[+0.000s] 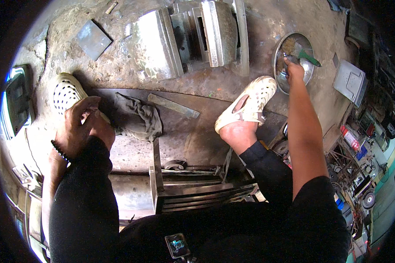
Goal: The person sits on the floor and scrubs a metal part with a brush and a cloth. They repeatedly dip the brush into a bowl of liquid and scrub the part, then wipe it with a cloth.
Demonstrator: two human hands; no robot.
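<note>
My left hand (pixel 77 129), with a beaded bracelet at the wrist, is closed beside my left shoe. Its fingers pinch a thin, curved brown piece (pixel 87 104) that looks like sandpaper. At the right, my right hand (pixel 295 70) reaches into a round metal bowl (pixel 310 79). Its fingers are closed at a small dark thing too blurred to name. Beside those fingers a brush with a green handle (pixel 310 58) lies in the bowl, its handle resting over the rim. Some of the bowl's inside is hidden by my hand.
Two large curved metal parts (pixel 156 44) lie ahead on the stained floor. A square metal plate (pixel 93 40) is far left. Between my shoes (pixel 250 101) are a dark rag (pixel 138 116) and a flat metal bar (pixel 173 105). Tools and parts crowd the right side.
</note>
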